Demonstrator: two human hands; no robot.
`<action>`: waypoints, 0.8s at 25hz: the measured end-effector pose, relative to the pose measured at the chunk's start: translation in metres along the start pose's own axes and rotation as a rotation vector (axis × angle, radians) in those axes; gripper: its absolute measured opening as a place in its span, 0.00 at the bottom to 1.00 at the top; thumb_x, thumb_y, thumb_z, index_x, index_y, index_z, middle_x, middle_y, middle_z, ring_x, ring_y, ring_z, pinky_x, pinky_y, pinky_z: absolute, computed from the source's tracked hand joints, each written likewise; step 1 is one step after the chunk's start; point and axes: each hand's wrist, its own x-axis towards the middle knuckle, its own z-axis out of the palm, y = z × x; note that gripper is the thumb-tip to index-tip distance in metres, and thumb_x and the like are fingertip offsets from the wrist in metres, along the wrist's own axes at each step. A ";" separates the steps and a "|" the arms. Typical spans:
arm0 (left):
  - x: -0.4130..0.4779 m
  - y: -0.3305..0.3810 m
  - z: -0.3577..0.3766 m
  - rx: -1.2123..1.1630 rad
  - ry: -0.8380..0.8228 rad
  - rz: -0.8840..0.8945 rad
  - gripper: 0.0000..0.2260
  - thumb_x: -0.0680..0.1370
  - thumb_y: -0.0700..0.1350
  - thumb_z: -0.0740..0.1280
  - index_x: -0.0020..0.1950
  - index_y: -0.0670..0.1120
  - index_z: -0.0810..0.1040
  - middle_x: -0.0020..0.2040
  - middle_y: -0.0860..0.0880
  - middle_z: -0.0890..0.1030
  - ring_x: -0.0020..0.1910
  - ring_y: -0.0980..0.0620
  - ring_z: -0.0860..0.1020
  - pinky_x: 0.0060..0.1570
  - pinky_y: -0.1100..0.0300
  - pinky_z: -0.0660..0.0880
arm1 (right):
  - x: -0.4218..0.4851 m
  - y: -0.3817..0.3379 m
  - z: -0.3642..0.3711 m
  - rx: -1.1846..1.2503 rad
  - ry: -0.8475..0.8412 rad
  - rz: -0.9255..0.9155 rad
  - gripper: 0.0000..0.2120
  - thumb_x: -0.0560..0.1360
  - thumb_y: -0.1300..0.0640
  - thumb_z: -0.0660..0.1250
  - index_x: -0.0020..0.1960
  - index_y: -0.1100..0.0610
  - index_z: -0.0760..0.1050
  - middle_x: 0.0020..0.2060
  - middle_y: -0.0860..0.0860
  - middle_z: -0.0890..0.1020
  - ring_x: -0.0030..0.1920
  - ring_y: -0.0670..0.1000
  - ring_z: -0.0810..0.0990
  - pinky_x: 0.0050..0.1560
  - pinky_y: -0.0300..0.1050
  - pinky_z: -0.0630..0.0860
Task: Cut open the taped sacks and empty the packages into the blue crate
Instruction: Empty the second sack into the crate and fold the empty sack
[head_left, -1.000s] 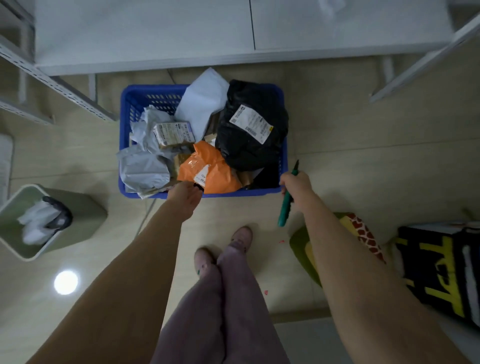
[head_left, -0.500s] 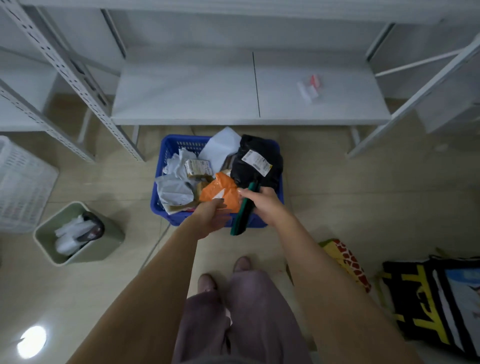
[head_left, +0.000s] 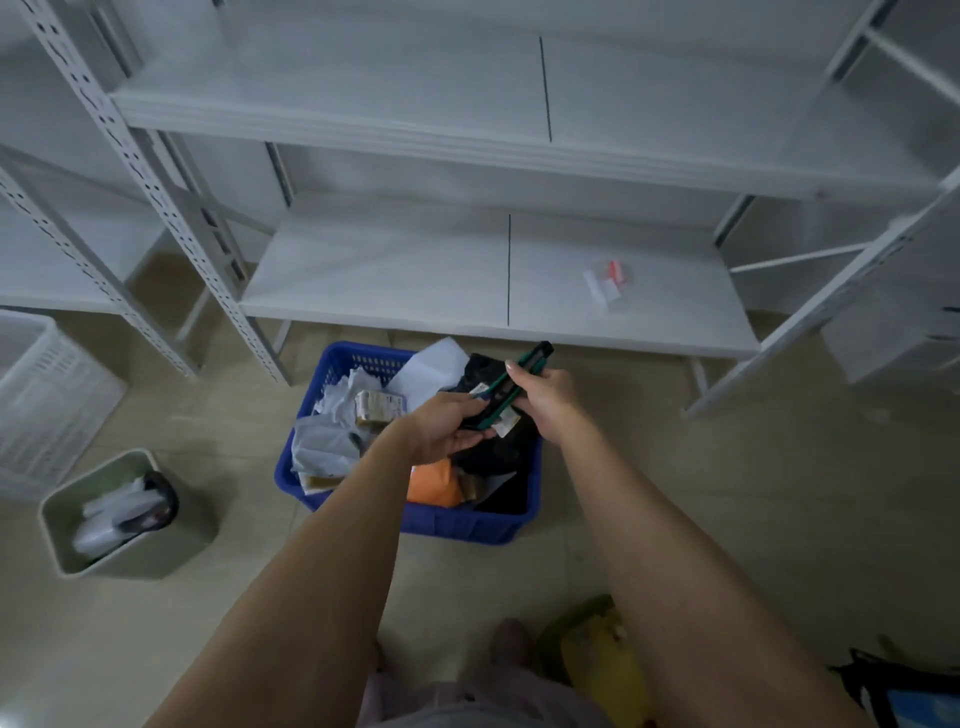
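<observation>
Now left hand (head_left: 441, 428) and right hand (head_left: 548, 395) grip one cutter (head_left: 531, 360) over one crate (head_left: 457, 526).

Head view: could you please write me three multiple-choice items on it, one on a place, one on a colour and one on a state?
1. Where is the crate?
A. on a table
B. on the floor in front of the lowest shelf
C. on a chair

2. What colour is the crate?
A. blue
B. red
C. yellow

3. How is the cutter?
A. lying in the crate
B. lying on the shelf
C. gripped by the left hand and right hand

Key: 1 B, it stands on the floor by the shelf edge. 2 A, its walls are blue. 3 C, both hands hold it above the crate.
</observation>
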 end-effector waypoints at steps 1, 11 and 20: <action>0.007 0.005 0.016 -0.024 0.008 0.042 0.07 0.82 0.41 0.57 0.48 0.44 0.74 0.43 0.46 0.77 0.39 0.54 0.77 0.30 0.70 0.75 | 0.005 -0.009 -0.010 -0.033 -0.050 0.009 0.07 0.75 0.62 0.69 0.40 0.62 0.75 0.38 0.56 0.80 0.38 0.53 0.80 0.47 0.47 0.79; 0.081 0.032 0.077 0.118 0.079 0.045 0.06 0.80 0.43 0.62 0.46 0.45 0.77 0.43 0.46 0.80 0.41 0.53 0.78 0.38 0.66 0.74 | 0.072 -0.045 -0.071 -0.285 -0.162 0.158 0.12 0.80 0.51 0.62 0.56 0.59 0.73 0.51 0.58 0.81 0.47 0.57 0.81 0.47 0.54 0.79; 0.162 0.048 0.045 0.005 0.298 -0.115 0.10 0.80 0.36 0.60 0.38 0.40 0.74 0.35 0.44 0.77 0.32 0.51 0.76 0.29 0.64 0.72 | 0.143 -0.058 -0.087 -0.300 0.078 0.190 0.13 0.83 0.50 0.52 0.54 0.60 0.66 0.32 0.57 0.75 0.18 0.49 0.76 0.19 0.37 0.74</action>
